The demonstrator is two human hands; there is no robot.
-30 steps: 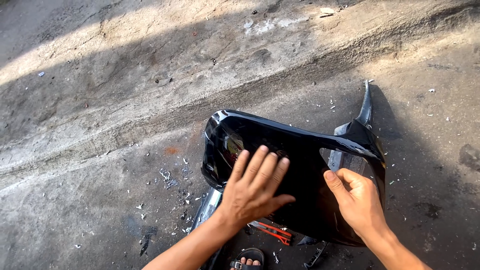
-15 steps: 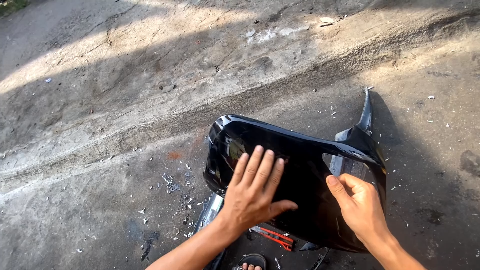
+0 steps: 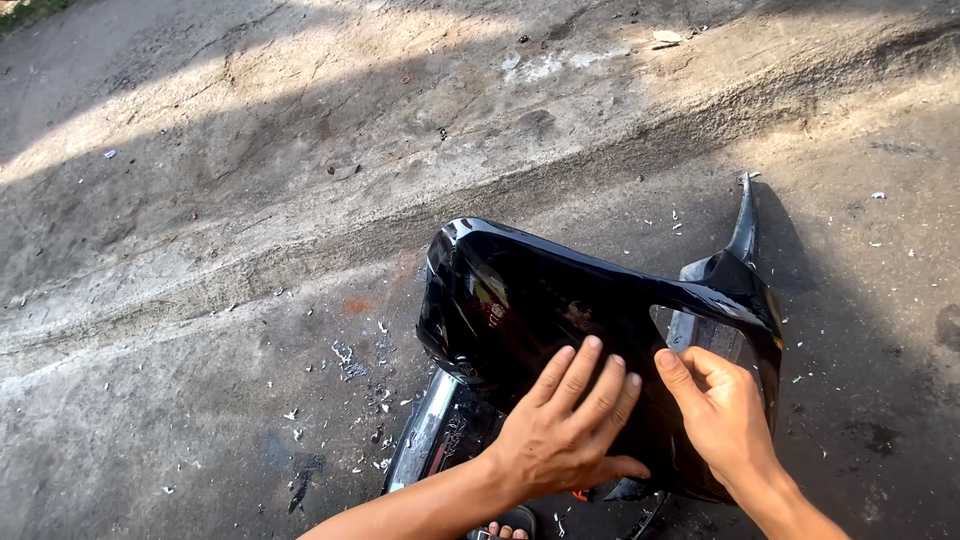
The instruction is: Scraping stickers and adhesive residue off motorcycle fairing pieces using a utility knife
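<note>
Head view, looking down at open ground. Surface is rough concrete [image 3: 200, 330], grey, stained and cracked, with a raised ridge running from near left up to far right. Sunlight falls across the far part; the near part lies in shade. Small white chips [image 3: 345, 355] are scattered near the middle and to the right. An orange stain [image 3: 355, 305] sits just left of the panel. A strip of grass [image 3: 25, 10] shows at the far left corner. A pale scrap [image 3: 665, 38] lies far right.

Glossy black panel [image 3: 520, 300], curved, rests on the ground right of centre, near the bottom edge. It has an opening [image 3: 690, 330] cut on its right side. A thin black prong [image 3: 744, 220] rises behind it on the right. Under the panel's near left edge a second dark part with a silver strip [image 3: 425, 430] pokes out. A bit of red [image 3: 580, 495] shows below the left hand.

Left hand [image 3: 565, 440] lies flat on the panel, fingers [image 3: 590, 385] spread and pressed to the surface, gripping nothing. Right hand [image 3: 725, 415] is just beside it, on the panel's right side near the opening, fingers loosely curled, thumb [image 3: 678, 378] pointing far; whether it grips the edge cannot be told.

Toes [image 3: 505, 530] in a sandal show at the bottom edge.
</note>
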